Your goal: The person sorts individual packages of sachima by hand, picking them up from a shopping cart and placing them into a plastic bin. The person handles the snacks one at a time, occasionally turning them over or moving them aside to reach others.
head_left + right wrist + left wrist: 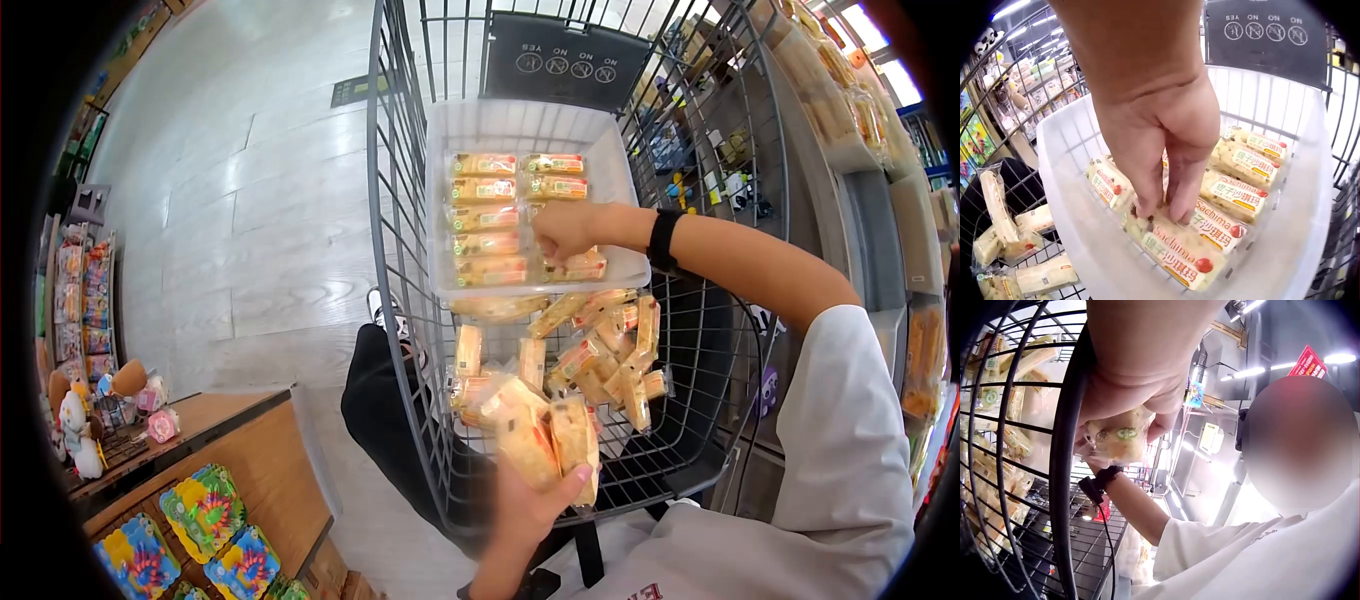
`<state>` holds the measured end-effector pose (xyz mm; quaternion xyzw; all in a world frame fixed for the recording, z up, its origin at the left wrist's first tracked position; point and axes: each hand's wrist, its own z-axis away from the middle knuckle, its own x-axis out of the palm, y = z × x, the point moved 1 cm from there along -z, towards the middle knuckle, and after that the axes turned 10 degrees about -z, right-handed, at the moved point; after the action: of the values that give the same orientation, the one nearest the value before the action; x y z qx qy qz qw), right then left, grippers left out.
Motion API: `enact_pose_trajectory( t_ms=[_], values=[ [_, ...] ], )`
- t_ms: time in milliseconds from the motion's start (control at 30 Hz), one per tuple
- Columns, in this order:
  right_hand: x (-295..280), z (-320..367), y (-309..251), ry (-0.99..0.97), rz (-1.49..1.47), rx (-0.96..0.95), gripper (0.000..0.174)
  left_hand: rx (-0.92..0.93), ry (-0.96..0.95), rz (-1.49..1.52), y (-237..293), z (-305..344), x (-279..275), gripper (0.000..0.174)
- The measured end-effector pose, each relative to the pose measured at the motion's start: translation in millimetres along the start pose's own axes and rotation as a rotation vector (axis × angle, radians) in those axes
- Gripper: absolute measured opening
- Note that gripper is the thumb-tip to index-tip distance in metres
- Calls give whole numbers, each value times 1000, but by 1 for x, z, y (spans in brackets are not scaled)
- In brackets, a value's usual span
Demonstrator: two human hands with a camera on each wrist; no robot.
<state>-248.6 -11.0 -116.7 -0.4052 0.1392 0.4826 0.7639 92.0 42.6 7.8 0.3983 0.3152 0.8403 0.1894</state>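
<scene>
My left hand [525, 505] grips wrapped sachima packets [530, 445] low over the near end of the cart; in the left wrist view, fingers curl round a clear-wrapped packet [1124, 439]. Inside a translucent white bin [610, 150], my right hand [575, 228] reaches down among packets laid in two columns. The right wrist view shows the right hand [1163, 125] with its fingertips pinching the end of a sachima packet [1175, 253], which lies label up beside other packets [1235, 195]. The hand partly hides the packets behind it.
Loose packets [605, 360] lie jumbled in the wire cart [376, 180] on the near side of the bin. Shelves with clear bins [815, 110] stand at the right. A wooden display [240, 440] with colourful packs is at the lower left.
</scene>
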Motion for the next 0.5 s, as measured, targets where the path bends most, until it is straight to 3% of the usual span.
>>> enact_pose_trajectory(
  t_ms=[133,200,300,400,500],
  values=[
    [13,2,-6,142,26,21,14,24,-31,-92,-1,-1,-2,60],
    [21,5,-3,168,4,9,12,-56,34,66,2,1,0,60],
    [18,7,-3,219,122,97,10,-16,57,95,4,-3,0,61],
    [1,23,-14,136,81,19,13,23,42,130,0,-4,-1,62],
    [-12,36,-32,28,275,58,14,6,56,191,1,-5,0,61]
  ],
)
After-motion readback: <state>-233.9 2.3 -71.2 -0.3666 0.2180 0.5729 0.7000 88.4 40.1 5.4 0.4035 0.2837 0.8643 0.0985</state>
